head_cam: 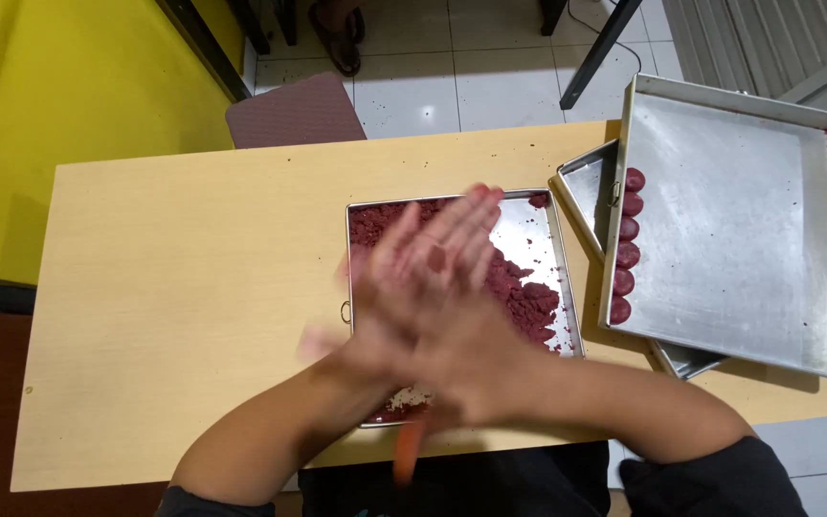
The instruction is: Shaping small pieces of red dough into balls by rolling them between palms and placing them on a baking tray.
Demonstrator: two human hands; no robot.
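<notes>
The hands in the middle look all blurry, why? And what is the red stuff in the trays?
This picture comes from a camera worn on a person's head, looking down at a wooden table. The left hand and right hand are pressed palm to palm, crossed over each other, and blurred by motion. Whether anything sits between the palms is hidden. Under them is a metal tray with dark red crumbly dough. To the right, a bigger metal tray holds a row of six small red balls along its left side. It rests on another tray.
</notes>
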